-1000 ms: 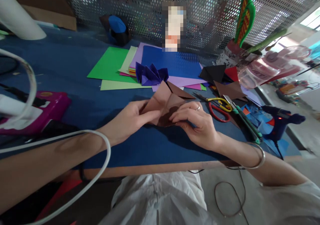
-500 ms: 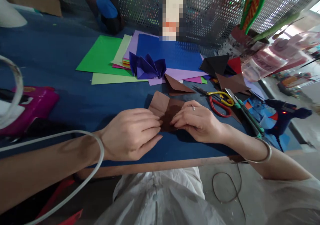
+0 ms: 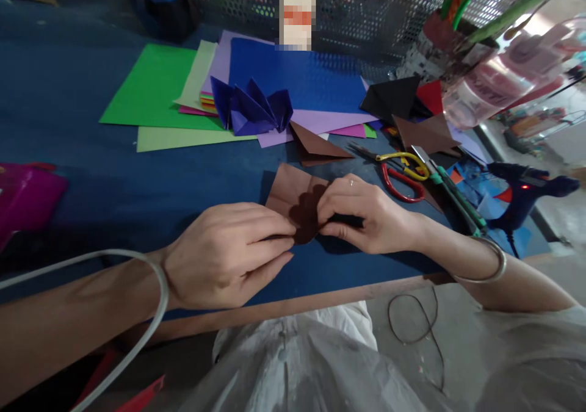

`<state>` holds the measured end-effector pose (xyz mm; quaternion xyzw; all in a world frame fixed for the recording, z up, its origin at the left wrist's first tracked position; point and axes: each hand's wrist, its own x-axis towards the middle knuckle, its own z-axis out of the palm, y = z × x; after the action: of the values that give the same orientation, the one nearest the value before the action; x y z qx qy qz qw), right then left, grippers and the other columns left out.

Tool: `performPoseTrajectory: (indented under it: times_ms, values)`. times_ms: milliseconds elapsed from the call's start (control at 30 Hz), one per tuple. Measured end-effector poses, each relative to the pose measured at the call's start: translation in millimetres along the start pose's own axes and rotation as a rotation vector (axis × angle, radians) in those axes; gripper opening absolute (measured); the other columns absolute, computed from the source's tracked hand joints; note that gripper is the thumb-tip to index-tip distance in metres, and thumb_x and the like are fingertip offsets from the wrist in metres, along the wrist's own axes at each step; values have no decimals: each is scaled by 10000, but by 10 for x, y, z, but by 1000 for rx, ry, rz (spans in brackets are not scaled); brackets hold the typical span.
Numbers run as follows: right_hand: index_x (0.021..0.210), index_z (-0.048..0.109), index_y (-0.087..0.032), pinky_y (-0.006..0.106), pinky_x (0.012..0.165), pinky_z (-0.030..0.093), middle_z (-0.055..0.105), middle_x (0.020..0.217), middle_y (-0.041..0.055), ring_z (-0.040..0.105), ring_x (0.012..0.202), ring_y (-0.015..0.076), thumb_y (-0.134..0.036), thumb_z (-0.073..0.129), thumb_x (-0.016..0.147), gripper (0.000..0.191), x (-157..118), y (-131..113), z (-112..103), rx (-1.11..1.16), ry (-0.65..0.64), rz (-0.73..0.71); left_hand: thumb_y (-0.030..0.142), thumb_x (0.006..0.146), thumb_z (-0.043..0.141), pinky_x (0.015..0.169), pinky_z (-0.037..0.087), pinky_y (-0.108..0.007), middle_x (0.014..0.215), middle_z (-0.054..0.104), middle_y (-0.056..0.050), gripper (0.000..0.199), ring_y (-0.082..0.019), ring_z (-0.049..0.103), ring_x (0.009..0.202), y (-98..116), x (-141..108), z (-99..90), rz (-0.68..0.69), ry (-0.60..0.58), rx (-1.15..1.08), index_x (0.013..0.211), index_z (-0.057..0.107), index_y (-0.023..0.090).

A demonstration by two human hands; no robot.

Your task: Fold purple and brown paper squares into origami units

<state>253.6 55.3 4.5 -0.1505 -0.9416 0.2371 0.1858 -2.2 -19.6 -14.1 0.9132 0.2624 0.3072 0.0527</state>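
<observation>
From the head view, the left hand [image 3: 224,256], its thumb across the brown sheet [image 3: 286,192] a second ago, now curls palm-down at the near edge; whether it grips, I can't tell. The right hand [image 3: 361,216] pinches the sheet's right side, above the blue table [image 3: 206,177].

Dim tabletop [image 3: 68,94], shadowed brown paper [image 3: 293,191], bright upper right corner.

Blurred dark lettering on a clear pink bottle [image 3: 488,94], possibly ending "RTI", the full word unreadable
</observation>
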Motion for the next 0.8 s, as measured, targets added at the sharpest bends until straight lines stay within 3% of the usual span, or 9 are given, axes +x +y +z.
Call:
performPoseTrajectory:
  times_ms: [200,333,433,800]
  values:
    - [854,690,-196,306,788,444,715,831,11,642,821,151,-334,686,964,177,24,-14,108,64,72,155,141,916,627,811,628,-343,982,782,-80,144,-213,751,884,3,-6,1,-27,-12,-13,948,765,169]
    - [773,647,-191,300,743,391,695,774,-8,610,765,140,-323,711,937,220,39,-103,177,-33,155,341,120,917,626,799,623,-342,944,769,-99,134,-215,741,871,9,-2,13,-13,-9,-24,916,759,122]
    - [768,627,-191,312,753,356,681,779,-15,583,778,148,-319,743,901,218,55,-166,206,-110,150,442,119,925,617,787,622,-345,928,762,-93,136,-214,735,872,22,3,12,-26,-17,-38,907,752,121]
    - [747,598,-203,325,758,307,652,762,-27,547,802,163,-292,783,872,240,79,-216,248,-160,123,511,110,923,609,784,621,-345,901,750,-89,149,-218,730,874,39,3,11,-51,-19,-57,880,750,131]
